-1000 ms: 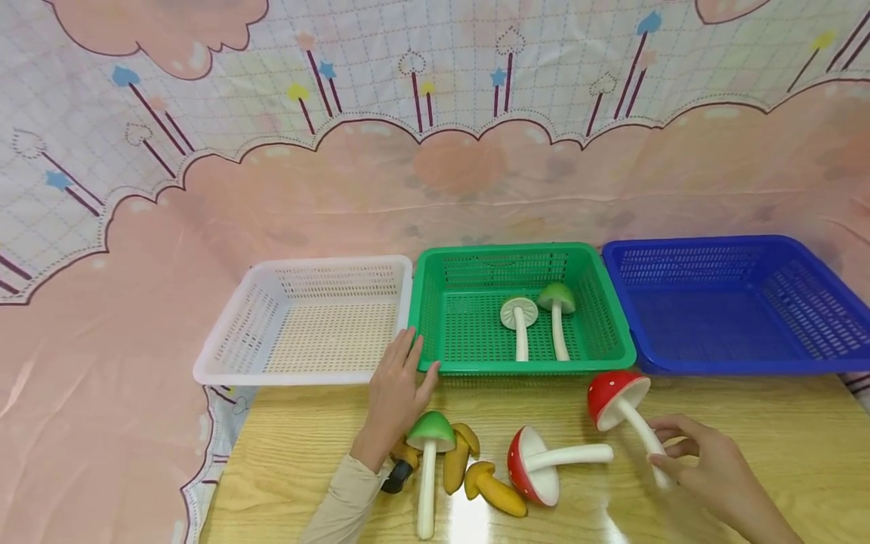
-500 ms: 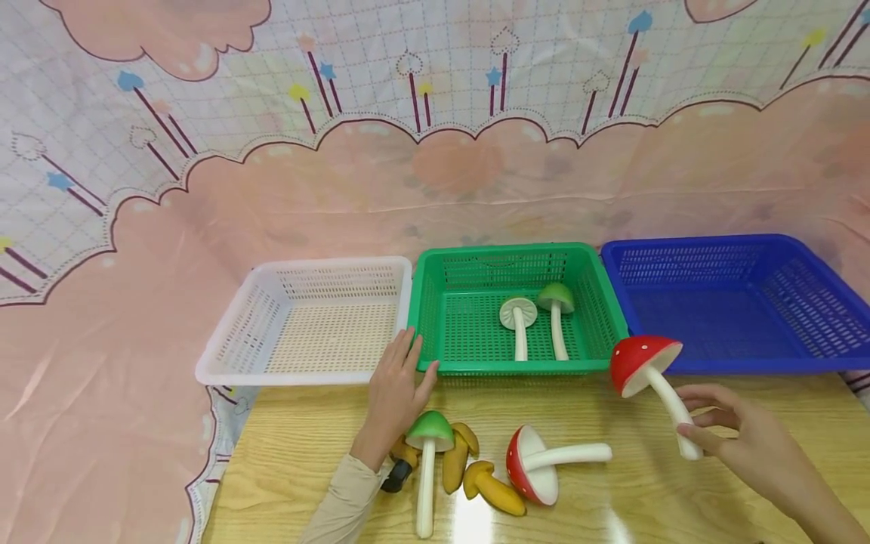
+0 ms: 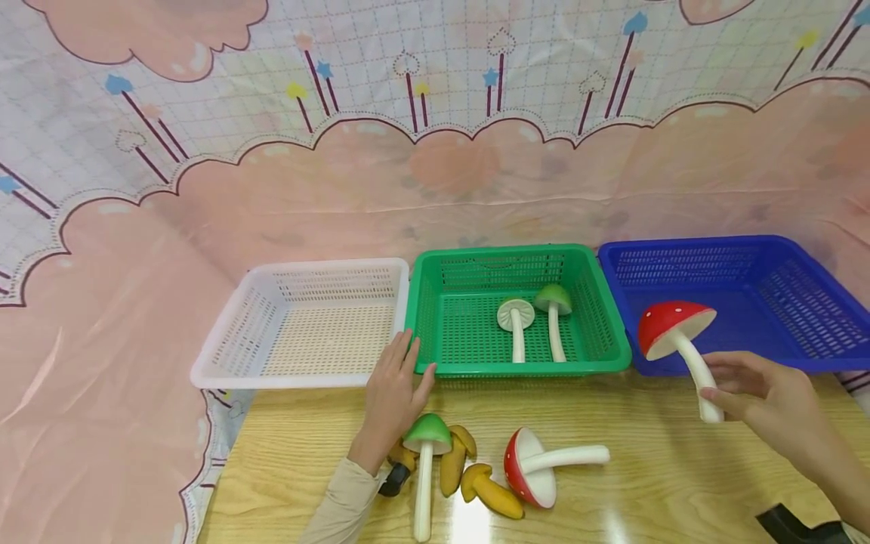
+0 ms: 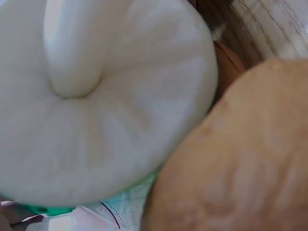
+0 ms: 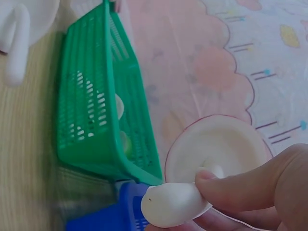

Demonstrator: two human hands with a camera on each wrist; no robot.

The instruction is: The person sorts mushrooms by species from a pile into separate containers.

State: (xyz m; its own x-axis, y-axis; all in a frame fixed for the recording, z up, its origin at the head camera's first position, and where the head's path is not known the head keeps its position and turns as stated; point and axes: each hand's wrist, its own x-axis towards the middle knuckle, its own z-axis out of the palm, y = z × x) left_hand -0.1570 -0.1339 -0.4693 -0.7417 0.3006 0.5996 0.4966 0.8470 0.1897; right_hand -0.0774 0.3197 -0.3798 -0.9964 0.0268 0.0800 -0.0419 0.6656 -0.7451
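Red with white dots, the cap of the mushroom (image 3: 669,321) I hold sits in the air over the near left corner of the blue basket (image 3: 802,355), its white stem slanting down toward five o'clock into my right hand (image 3: 764,397). My thumb and fingers pinch the lower end of that stem; from the right wrist view the thumb (image 5: 250,185) presses on the stem tip, with the pale underside of the cap behind it.

My left hand (image 3: 393,393) lies flat with straight fingers on the wooden table (image 3: 680,468), holding nothing, its fingertips touching the front rims where the white basket (image 3: 224,370) and the green basket (image 3: 598,366) meet. The left wrist view is filled by a white gilled cap underside, too close to tell more.

At five o'clock from that hand lies a green-capped mushroom (image 3: 425,434), its stem pointing toward me. Just beside it, at three o'clock, lie yellow-brown mushrooms (image 3: 476,483), and next to those a second red mushroom (image 3: 526,476) on its side, stem pointing toward three o'clock.

Inside the green basket two mushrooms lie side by side: one showing its white gills (image 3: 514,316) and one with a green cap (image 3: 553,298). The blue basket stands at three o'clock from the green one, the white at nine o'clock.
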